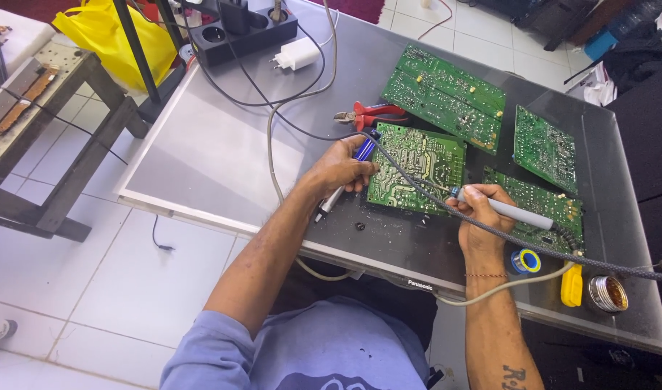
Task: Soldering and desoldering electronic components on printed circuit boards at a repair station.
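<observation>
An electronics repair workshop: circuit boards [443, 96], soldering iron [506, 211], cutters [366, 113] and power strip [244, 30] on the bench [215, 152].

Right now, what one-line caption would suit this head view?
Right hand touches a soldering iron to a green circuit board; left hand holds a blue desoldering pump.
</observation>
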